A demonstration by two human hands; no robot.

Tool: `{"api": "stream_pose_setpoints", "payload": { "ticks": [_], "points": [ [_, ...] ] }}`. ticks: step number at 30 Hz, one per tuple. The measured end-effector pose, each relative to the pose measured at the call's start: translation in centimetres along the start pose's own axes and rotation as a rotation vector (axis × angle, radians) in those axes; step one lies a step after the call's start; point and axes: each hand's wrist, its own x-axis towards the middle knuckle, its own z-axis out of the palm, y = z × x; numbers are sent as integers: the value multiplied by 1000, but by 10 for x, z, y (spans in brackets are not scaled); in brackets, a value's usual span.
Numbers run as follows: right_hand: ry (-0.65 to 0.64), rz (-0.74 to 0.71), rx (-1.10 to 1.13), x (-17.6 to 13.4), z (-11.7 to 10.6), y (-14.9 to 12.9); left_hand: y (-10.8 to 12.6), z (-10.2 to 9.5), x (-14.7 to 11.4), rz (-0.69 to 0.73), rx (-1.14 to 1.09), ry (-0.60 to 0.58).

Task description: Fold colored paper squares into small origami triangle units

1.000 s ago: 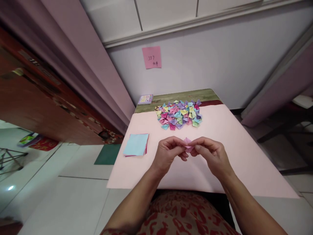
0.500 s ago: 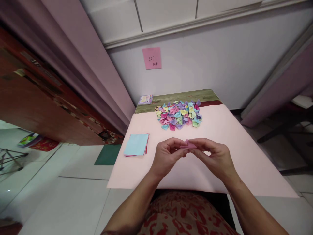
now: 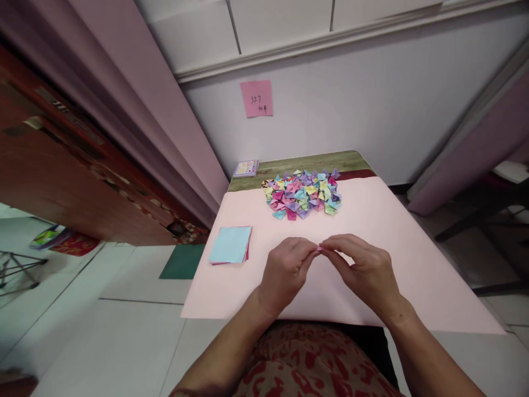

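Between my fingertips is a small folded piece of pink paper (image 3: 319, 248), mostly hidden by the fingers. My left hand (image 3: 287, 270) pinches its left side, thumb and fingers pressed together. From the other side my right hand (image 3: 363, 264) grips it between thumb and forefinger. Both hands are just above the pale pink sheet on the table. Beyond them lies a heap of small folded paper pieces (image 3: 303, 194) in pink, yellow, blue, green and purple. To the left of my hands is a stack of square paper (image 3: 230, 244), light blue on top.
A pale pink sheet (image 3: 417, 275) covers most of the table, with the wood-patterned top (image 3: 347, 160) showing at the back. A small printed pack (image 3: 247, 168) sits at the back left corner. A pink note (image 3: 257, 99) is on the wall behind.
My fingers have closed further over the pink paper, so less of it shows. The left hand has turned, its fingers now pressed together. Heap and stack are unchanged.
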Motion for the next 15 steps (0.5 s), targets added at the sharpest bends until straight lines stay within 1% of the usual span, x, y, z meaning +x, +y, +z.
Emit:
{"api": "stream_pose_setpoints", "payload": {
  "ticks": [4,6,8,9,10,11,13,15],
  "points": [
    [-93,20,69,-4,0,-4,-2,-8,1,-29,-75,-126],
    [-127,44,135,-5,0,-5,-5,-12,1,-32,-134,-168],
    [-192,124,216,-9,6,0,-14,-9,-2,-95,-214,-207],
    [-249,193,267,-11,12,5,-21,-4,-5,-165,-264,-233],
    [-320,307,326,-15,20,12,-30,3,-8,-268,-315,-271],
    [-415,444,416,-20,30,20,-41,11,-13,-391,-394,-342],
    [-594,710,704,-31,51,39,-63,30,-24,-656,-605,-470],
    [-658,957,929,-43,71,56,-84,46,-34,-845,-731,-534]
  ]
}}
